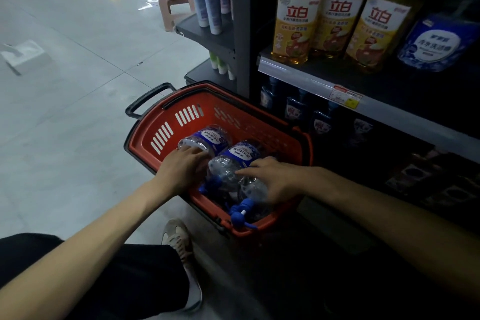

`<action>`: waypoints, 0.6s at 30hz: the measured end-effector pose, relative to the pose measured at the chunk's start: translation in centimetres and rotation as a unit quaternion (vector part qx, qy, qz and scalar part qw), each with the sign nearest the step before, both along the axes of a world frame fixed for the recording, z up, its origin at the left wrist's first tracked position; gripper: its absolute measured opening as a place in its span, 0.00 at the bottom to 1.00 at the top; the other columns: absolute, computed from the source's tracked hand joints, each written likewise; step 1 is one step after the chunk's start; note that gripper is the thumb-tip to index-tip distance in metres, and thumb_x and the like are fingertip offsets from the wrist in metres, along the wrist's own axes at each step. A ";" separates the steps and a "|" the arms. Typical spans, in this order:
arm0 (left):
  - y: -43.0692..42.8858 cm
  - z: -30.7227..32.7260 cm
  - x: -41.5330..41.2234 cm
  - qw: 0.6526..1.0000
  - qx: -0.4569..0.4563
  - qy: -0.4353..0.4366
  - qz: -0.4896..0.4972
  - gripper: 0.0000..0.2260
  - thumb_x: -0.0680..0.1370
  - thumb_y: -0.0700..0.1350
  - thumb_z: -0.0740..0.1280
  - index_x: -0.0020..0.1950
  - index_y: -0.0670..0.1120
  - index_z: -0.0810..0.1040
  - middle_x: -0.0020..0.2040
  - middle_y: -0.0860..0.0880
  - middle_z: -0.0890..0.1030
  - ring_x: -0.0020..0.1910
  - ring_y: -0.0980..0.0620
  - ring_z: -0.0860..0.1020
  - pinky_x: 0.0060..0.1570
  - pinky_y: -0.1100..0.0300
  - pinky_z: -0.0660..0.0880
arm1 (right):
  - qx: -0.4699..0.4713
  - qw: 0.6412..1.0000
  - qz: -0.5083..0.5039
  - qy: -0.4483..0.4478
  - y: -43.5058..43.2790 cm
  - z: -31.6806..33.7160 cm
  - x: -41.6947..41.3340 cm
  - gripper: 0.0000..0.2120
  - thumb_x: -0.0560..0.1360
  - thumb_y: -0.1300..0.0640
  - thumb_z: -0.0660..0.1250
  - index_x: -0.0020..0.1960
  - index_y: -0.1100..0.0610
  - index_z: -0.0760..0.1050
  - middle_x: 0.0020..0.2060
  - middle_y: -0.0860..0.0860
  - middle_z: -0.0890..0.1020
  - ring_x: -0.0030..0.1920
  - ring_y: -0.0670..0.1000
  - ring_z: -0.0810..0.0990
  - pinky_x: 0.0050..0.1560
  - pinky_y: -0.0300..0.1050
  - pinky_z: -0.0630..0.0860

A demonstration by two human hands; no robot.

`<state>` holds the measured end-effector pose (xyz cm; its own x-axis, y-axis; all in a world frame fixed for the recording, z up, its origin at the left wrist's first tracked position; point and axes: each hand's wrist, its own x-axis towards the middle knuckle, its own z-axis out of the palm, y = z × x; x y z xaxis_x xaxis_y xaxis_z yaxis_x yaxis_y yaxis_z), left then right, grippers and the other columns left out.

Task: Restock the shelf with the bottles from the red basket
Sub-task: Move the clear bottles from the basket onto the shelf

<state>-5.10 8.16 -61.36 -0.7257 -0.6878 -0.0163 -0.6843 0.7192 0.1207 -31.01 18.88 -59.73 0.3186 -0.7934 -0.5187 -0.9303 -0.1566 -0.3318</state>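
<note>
grip on two bottles in the red basket (145,138)

left hand (181,166) lies over the left bottle (213,138), fingers bent round its clear body near the basket's left edge. right hand (272,176) covers the right bottle (253,191) by the basket's near right corner, fingers spread and curved down around it, the forefinger reaching onto the middle bottle (228,169). all three bottles lie on their sides, side by side, long axes running from the basket's far right toward its near left. the blue pump heads of the middle and right ones point at the near edge, bases away. the left bottle's pump end is hidden under the hand, and most of the right bottle under the other. the basket stands on the floor (78,112) against the foot of the shelf (298,73), whose lower tier is too dark to read.
</note>
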 end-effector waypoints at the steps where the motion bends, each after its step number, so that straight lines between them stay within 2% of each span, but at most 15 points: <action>1: 0.1 -0.1 -0.1 1.000 -0.001 0.006 -0.004 0.16 0.81 0.49 0.68 0.68 0.50 0.79 0.62 0.47 0.82 0.60 0.46 0.79 0.52 0.52 0.79 | 0.009 1.000 0.019 0.022 -0.2 0.4 0.2 0.40 0.76 0.44 0.71 0.78 0.33 0.49 0.76 0.52 0.61 0.76 0.56 0.58 0.70 0.57 0.67; 3: 0.2 -0.4 -0.2 1.000 0.004 0.007 -0.009 0.17 0.81 0.51 0.67 0.69 0.51 0.78 0.64 0.49 0.81 0.61 0.48 0.78 0.53 0.53 0.78 | 0.002 0.994 0.067 0.082 -0.4 0.9 0.3 0.43 0.75 0.52 0.72 0.79 0.36 0.50 0.76 0.53 0.61 0.76 0.58 0.59 0.71 0.54 0.65; 5: 0.2 -0.9 -0.2 1.000 0.004 0.001 -0.018 0.18 0.80 0.51 0.68 0.70 0.52 0.77 0.66 0.50 0.80 0.63 0.48 0.77 0.55 0.53 0.77 | -0.045 0.986 0.109 0.118 -0.5 0.6 0.5 0.44 0.74 0.57 0.73 0.80 0.39 0.51 0.75 0.53 0.65 0.74 0.57 0.63 0.69 0.52 0.67; 9: 0.0 -1.5 -0.4 1.000 0.003 -0.003 -0.012 0.19 0.79 0.52 0.69 0.70 0.54 0.77 0.67 0.50 0.79 0.66 0.48 0.76 0.61 0.49 0.76 | -0.112 0.973 0.157 0.125 -1.0 -0.7 0.5 0.42 0.73 0.60 0.73 0.78 0.41 0.55 0.72 0.48 0.71 0.72 0.53 0.69 0.68 0.56 0.71; 13: -0.1 -1.9 -0.9 1.000 -0.005 0.000 -0.016 0.18 0.79 0.53 0.69 0.69 0.55 0.77 0.67 0.51 0.79 0.66 0.49 0.75 0.62 0.49 0.75 | -0.141 0.972 0.159 0.099 -1.3 -0.7 -0.2 0.38 0.74 0.61 0.71 0.77 0.41 0.58 0.66 0.47 0.76 0.65 0.52 0.75 0.60 0.52 0.76; 16: 0.0 -2.0 -1.1 1.000 -0.004 0.007 -0.019 0.18 0.80 0.52 0.68 0.70 0.54 0.77 0.67 0.51 0.79 0.67 0.49 0.75 0.64 0.49 0.74 | -0.138 0.981 0.125 0.046 -1.2 -0.5 -1.0 0.36 0.75 0.61 0.70 0.77 0.41 0.61 0.68 0.45 0.75 0.67 0.50 0.73 0.52 0.44 0.74; 18: 0.0 -2.0 -1.1 1.000 0.001 0.015 -0.018 0.18 0.80 0.52 0.68 0.70 0.54 0.77 0.67 0.51 0.80 0.67 0.49 0.75 0.64 0.49 0.74 | -0.137 0.985 0.102 0.006 -1.1 -0.2 -1.6 0.36 0.74 0.60 0.72 0.77 0.43 0.63 0.70 0.45 0.74 0.69 0.49 0.71 0.54 0.45 0.76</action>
